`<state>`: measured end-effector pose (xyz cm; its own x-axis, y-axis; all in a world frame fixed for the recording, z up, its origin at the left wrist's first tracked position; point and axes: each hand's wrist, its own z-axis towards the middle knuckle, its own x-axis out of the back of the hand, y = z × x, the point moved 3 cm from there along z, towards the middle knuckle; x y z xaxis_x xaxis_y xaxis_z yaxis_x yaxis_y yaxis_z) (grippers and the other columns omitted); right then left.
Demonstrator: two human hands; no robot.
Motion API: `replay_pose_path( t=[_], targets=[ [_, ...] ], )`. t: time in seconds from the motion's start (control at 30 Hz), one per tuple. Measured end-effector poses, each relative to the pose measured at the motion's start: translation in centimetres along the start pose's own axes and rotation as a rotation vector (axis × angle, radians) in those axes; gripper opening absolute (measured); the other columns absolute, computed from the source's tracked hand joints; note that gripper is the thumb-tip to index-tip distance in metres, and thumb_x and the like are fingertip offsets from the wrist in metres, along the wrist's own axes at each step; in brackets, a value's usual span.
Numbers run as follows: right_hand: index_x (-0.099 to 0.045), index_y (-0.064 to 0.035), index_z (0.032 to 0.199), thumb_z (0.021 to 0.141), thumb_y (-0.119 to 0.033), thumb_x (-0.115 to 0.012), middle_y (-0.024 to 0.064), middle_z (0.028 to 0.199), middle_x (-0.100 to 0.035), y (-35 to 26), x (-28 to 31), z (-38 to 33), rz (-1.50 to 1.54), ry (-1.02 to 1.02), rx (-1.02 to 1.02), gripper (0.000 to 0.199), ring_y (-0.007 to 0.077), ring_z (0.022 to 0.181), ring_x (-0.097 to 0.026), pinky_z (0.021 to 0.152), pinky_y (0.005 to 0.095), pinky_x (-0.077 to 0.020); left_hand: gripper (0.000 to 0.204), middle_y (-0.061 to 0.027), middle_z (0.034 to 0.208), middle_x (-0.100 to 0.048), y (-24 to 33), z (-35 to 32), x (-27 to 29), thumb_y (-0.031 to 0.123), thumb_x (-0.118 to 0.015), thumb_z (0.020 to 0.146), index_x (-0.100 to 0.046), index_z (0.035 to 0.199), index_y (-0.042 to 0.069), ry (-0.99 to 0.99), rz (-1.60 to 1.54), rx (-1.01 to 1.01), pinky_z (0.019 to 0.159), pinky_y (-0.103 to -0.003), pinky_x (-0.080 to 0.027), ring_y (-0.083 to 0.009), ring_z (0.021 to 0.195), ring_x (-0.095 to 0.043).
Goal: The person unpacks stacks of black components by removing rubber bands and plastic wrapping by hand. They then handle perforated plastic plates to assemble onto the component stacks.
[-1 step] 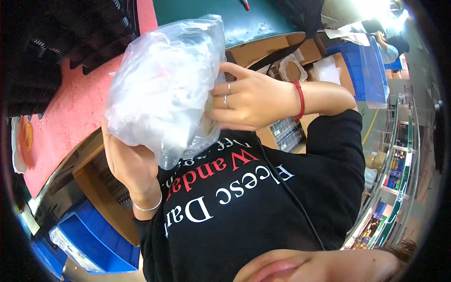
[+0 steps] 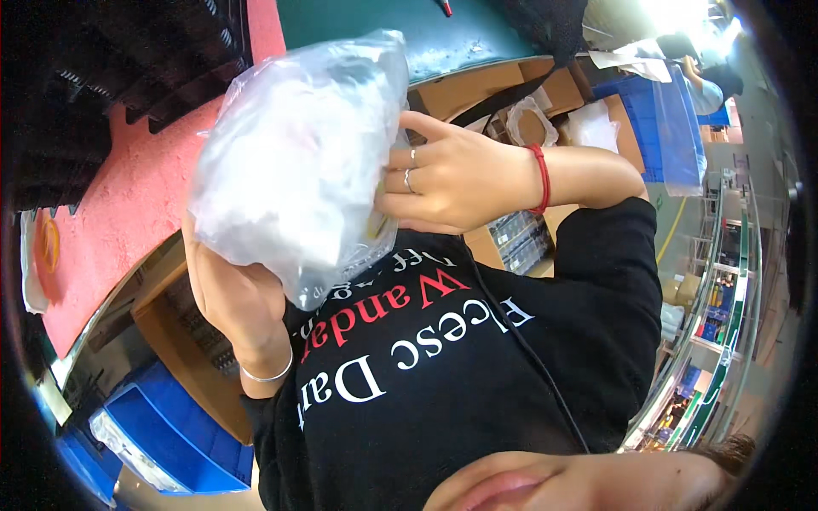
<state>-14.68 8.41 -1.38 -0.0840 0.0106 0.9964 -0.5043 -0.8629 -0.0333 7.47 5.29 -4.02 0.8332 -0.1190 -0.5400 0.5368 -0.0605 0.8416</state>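
Note:
A clear, crinkled plastic bag [image 2: 290,170] is held up in front of my chest, puffed out, with whitish contents that I cannot make out. My left hand [image 2: 234,294] supports it from the lower left, its fingers hidden behind the film. At the bag's right edge, my right hand [image 2: 464,179] grips with bent fingers whose tips disappear behind the plastic. A small yellowish patch shows through the film beside those fingertips.
Black racks [image 2: 60,111] stand on a pink mat [image 2: 162,162] at the left. Below are blue bins [image 2: 170,434] and a cardboard box [image 2: 183,358]. Behind my right arm, an open carton [image 2: 626,136] holds plastic wrapping. A red pen [image 2: 446,8] lies on the green surface [image 2: 341,21].
The bag's film has shifted and creased slightly, and its top edge sits a little lower. Both hands stay almost in place.

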Motion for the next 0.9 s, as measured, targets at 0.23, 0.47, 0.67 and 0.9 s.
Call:
replay_pose_path(
  t=[0.23, 0.47, 0.67, 0.9],
  targets=[
    [-0.061, -0.0065, 0.084, 0.088, -0.034, -0.058, 0.0089, 0.086, -0.061, 0.6, 0.5, 0.2, 0.256, 0.14, 0.047, 0.028, 0.024, 0.088, -0.061, 0.095, 0.0469, -0.0378, 0.046, -0.0192, 0.127, -0.054, 1.7, 0.2, 0.1, 0.019, -0.038, 0.098, -0.042, 0.134, -0.009, 0.095, 0.443, -0.144, 0.096, -0.034, -0.046, -0.0253, 0.113, -0.056],
    [-0.06, -0.0021, 0.092, 0.096, -0.025, -0.053, 0.0123, 0.086, -0.062, 0.6, 1.9, 0.7, 0.907, -0.043, -0.062, 0.024, 0.03, 0.085, -0.06, 0.084, 0.0398, -0.0426, 0.055, -0.0176, 0.113, -0.06, 3.6, -0.5, 2.5, 0.036, -0.034, 0.094, -0.049, 0.122, -0.008, 0.17, 0.173, -0.176, 0.087, -0.03, -0.048, -0.0213, 0.102, -0.059],
    [-0.063, -0.0025, 0.085, 0.091, -0.016, -0.06, 0.0138, 0.095, -0.067, 1.3, 5.6, 0.5, 1.092, 0.114, 0.049, 0.015, 0.0297, 0.086, -0.063, 0.077, 0.0378, -0.0481, 0.053, -0.0179, 0.112, -0.06, 6.4, -1.9, 7.0, 0.037, -0.039, 0.094, -0.05, 0.122, -0.008, 0.312, 0.111, -0.348, 0.09, -0.033, -0.047, -0.0233, 0.102, -0.059],
    [-0.064, -0.0025, 0.079, 0.087, -0.012, -0.062, 0.0198, 0.107, -0.066, 1.6, 8.8, 1.7, 0.999, 0.317, 0.18, 0.013, 0.0293, 0.082, -0.065, 0.075, 0.0379, -0.05, 0.042, -0.0152, 0.11, -0.062, 19.1, -2.6, 15.0, 0.032, -0.052, 0.093, -0.056, 0.12, 0.0, 0.558, 0.156, -0.913, 0.092, -0.036, -0.047, -0.025, 0.102, -0.06]
  ],
)
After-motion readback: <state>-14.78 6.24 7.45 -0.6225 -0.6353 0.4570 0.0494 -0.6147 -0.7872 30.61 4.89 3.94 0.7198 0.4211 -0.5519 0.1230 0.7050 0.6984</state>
